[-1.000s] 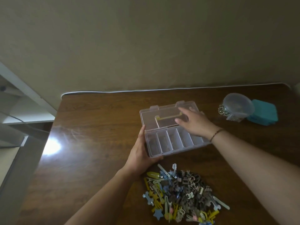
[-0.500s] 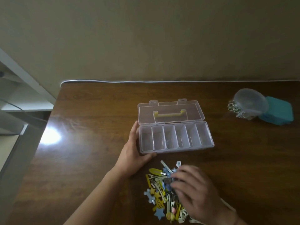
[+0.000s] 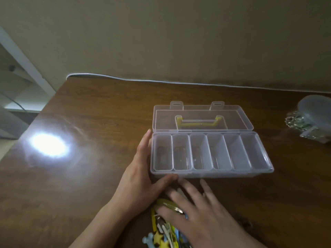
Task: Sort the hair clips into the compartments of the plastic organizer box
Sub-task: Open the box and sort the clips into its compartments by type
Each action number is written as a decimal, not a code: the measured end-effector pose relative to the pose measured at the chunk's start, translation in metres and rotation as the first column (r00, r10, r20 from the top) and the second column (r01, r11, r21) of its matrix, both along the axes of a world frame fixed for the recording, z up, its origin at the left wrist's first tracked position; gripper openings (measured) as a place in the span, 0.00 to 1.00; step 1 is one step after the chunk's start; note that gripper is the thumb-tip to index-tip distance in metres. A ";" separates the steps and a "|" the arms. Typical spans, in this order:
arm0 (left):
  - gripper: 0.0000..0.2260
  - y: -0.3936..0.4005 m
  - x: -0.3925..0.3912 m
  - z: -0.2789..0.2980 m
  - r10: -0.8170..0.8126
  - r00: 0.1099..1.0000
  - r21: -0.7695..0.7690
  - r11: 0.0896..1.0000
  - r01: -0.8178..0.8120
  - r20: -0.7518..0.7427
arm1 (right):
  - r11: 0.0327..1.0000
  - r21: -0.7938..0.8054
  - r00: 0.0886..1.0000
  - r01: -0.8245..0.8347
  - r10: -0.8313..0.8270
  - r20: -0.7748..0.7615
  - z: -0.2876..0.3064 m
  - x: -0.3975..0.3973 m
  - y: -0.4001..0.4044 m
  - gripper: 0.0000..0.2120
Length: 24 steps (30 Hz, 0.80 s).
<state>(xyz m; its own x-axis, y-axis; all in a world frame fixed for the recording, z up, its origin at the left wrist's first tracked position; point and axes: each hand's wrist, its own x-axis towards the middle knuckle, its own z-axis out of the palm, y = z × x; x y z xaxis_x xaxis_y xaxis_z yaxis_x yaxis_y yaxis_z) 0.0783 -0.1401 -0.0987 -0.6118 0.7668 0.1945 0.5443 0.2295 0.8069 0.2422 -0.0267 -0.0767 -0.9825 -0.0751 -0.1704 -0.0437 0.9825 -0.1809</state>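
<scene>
A clear plastic organizer box (image 3: 211,173) lies open on the wooden table, its lid (image 3: 202,120) with a yellow handle folded back. Its several compartments look empty. My left hand (image 3: 141,179) grips the box's near left corner, thumb along the front edge. A pile of coloured hair clips (image 3: 164,230) sits at the bottom edge, mostly hidden. My right hand (image 3: 200,212) lies flat over the pile with fingers spread, blurred; I cannot see a clip held in it.
A clear round container (image 3: 315,111) with shiny metal items beside it stands at the far right. A bright light glare (image 3: 49,144) marks the table at the left. The wall runs close behind the table's far edge.
My right hand left the box lid, came down onto the clip pile, and now spreads its fingers over it. The view has moved closer to the box. My left hand kept its hold.
</scene>
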 end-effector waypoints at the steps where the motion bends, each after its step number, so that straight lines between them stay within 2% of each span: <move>1: 0.47 0.000 0.001 -0.002 0.005 1.000 -0.002 1.000 -0.005 -0.019 | 1.000 0.031 1.000 -0.007 0.007 -0.022 -0.006 0.000 -0.004 0.25; 5: 0.45 -0.003 0.002 -0.009 -0.006 0.996 0.040 0.999 0.009 -0.091 | 0.994 0.085 0.993 -0.072 0.079 -0.090 -0.013 0.003 -0.011 0.24; 9: 0.40 -0.003 0.003 -0.009 -0.037 0.987 0.053 0.998 0.046 -0.155 | 0.989 0.120 0.996 -0.080 0.084 -0.026 -0.011 0.006 -0.005 0.24; 11: 0.40 -0.003 0.004 -0.007 -0.016 0.987 0.078 0.997 0.029 -0.162 | 0.988 0.111 0.993 -0.109 0.114 -0.040 -0.005 0.010 0.000 0.27; 13: 0.42 -0.004 0.008 -0.004 -0.002 0.988 0.103 0.995 0.018 -0.154 | 0.989 0.077 0.992 -0.123 0.123 0.009 0.006 0.023 0.006 0.30; 19: 0.39 -0.016 0.014 -0.002 -0.023 0.978 0.018 0.999 0.027 -0.206 | 0.998 0.050 0.999 -0.023 0.025 -0.025 0.018 0.045 0.009 0.32; 22: 0.38 -0.024 0.021 0.001 -0.025 0.915 0.015 0.999 0.034 -0.403 | 0.998 0.040 0.997 0.052 -0.050 -0.060 0.017 0.054 0.017 0.32; 24: 0.32 -0.025 0.031 0.006 -0.074 0.864 0.041 0.993 0.109 -0.499 | 0.995 0.024 0.993 0.093 -0.090 -0.081 0.016 0.060 0.024 0.32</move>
